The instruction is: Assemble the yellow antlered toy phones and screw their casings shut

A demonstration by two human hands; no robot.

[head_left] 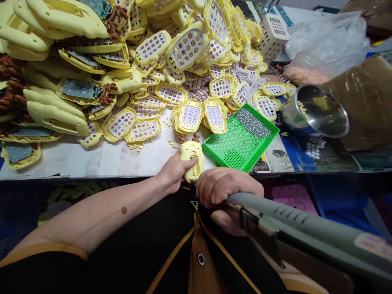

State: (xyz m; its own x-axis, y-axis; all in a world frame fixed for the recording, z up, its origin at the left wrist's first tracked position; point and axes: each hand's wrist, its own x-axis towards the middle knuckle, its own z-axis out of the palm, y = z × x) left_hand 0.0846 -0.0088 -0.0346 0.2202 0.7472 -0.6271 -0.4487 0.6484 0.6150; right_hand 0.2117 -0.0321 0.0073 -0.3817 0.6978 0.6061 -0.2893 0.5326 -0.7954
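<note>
Yellow toy shell (192, 161): one piece, brown antlers at its far end, lying at the near edge of the counter (92, 161) about midway along it. Long axis runs near to far, antlers pointing away from the person.

Left hand (174, 173): closed on the shell from its left side, thumb laid across the face, pinning it to the counter edge. The nearer of the two hands to the shell.

Right hand (226, 190): clenched around the grey powered screwdriver (306, 232), just beside the shell's near end and to its right; the tool's body runs off toward the lower right. Its tip is hidden behind the fingers, so contact with the shell cannot be told.

Green tray (232, 151): just right of the shell, tilted, with a heap of small screws (252, 122) in its far corner.

Steel cup (315, 110): farther right, lying on its side.

Yellow keypad covers (190, 116): piled across the far half of the counter, larger shells stacked toward the far left corner.
</note>
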